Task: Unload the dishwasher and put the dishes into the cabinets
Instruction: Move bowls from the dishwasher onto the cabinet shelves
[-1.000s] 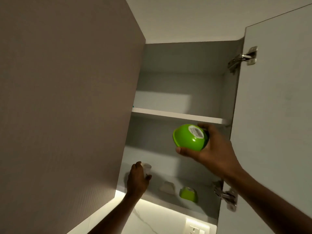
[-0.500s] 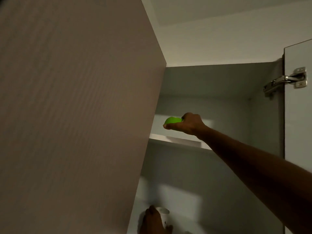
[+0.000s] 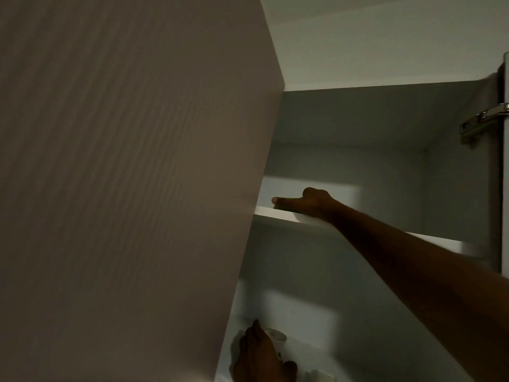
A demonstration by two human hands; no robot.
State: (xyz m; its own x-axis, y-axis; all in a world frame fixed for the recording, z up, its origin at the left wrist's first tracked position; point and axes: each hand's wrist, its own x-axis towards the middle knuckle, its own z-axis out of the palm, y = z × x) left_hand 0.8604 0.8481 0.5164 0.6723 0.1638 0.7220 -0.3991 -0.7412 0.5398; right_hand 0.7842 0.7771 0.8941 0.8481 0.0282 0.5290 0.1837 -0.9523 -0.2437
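The view looks steeply up into an open wall cabinet point(image 3: 358, 166) with a pale grey-green interior, dimly lit. Its left door point(image 3: 124, 175), a brownish panel with a faint vertical grain, swings out and fills the whole nine o'clock half of the frame. At three o'clock the edge of the right door shows with a metal hinge point(image 3: 480, 124) fixed near its top. Above the cabinet, at twelve o'clock, lies a plain white ceiling point(image 3: 385, 37).

A white upper shelf point(image 3: 275, 213) crosses the cabinet's middle. The right hand point(image 3: 308, 202) reaches over its front edge at the centre of the frame, thumb stretched toward nine o'clock and fingers curled over a green bowl point(image 3: 286, 207), of which only a dark green sliver shows beneath the thumb, sitting at the shelf's edge. The right forearm runs down to four o'clock.

At six o'clock, on the lower shelf point(image 3: 316, 351), the left hand point(image 3: 259, 357) wraps its fingers around a small white cup point(image 3: 278, 337); only the cup's rim and part of its side show. A pale object sits just beside it toward five o'clock, too blurred to identify.
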